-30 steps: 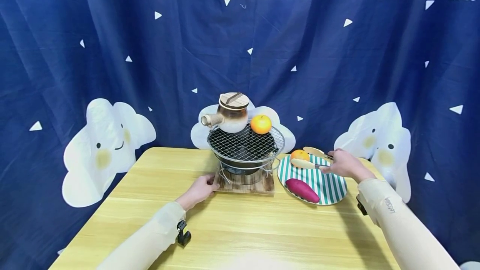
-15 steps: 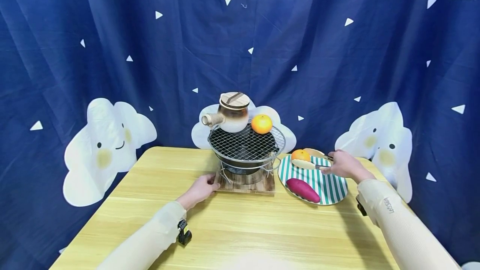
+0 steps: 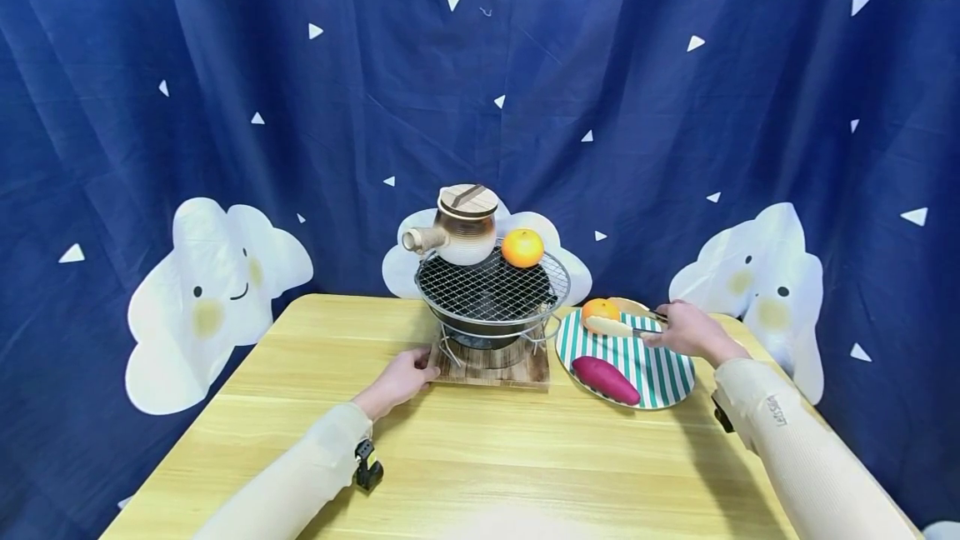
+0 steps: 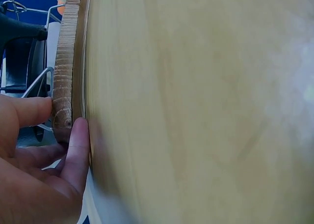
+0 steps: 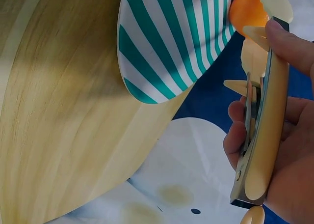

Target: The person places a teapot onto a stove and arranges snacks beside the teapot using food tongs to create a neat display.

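Observation:
At the left front corner of a square wooden board (image 3: 491,377), my left hand (image 3: 401,375) pinches the edge; in the left wrist view the thumb lies on the top face, the other fingers against the side and below. My right hand (image 3: 692,330) grips tan-handled metal tongs (image 5: 270,121). Their pale tips straddle an orange (image 3: 600,312) at the back left of a green-and-white striped plate (image 3: 663,369). A purple sweet potato (image 3: 606,380) lies on the plate's front part.
On the board stands a black round grill with a wire mesh (image 3: 480,294). It carries a brown-and-white clay pot (image 3: 468,237) with a wooden lid and a side handle, and another orange (image 3: 522,248). A blue curtain (image 3: 495,57) hangs behind the wooden table (image 3: 510,457).

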Demonstrator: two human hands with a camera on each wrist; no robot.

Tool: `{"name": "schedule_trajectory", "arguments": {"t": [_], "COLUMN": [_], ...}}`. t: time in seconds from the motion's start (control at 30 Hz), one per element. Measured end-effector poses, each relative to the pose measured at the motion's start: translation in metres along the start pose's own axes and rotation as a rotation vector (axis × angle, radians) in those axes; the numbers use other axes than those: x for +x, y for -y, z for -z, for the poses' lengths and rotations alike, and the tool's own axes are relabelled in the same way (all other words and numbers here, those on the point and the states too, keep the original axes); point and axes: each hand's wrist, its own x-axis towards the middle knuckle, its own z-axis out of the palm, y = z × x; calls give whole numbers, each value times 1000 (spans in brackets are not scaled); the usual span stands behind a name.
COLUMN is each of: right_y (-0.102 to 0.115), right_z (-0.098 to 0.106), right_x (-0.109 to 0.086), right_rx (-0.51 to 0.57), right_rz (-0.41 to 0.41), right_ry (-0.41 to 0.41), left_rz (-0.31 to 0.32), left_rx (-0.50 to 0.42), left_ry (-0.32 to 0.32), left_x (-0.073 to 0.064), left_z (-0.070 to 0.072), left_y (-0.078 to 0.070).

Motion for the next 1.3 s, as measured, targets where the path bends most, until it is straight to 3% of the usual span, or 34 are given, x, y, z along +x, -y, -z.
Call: {"name": "schedule_trajectory", "arguments": {"t": [0.67,1.3], "right_y": [-5,-1], "right_z": [7,35], "right_x": [-13,-29], "right_rx": [12,-17], "right_rz": [-22,124], "right_ry": [-2,-75], "left_rz": [8,11], "left_rx": [1,-26], "left_ry": [-3,1], "left_x": [-3,-6], "left_z": [-1,1], "left_y": [-4,-7]}}
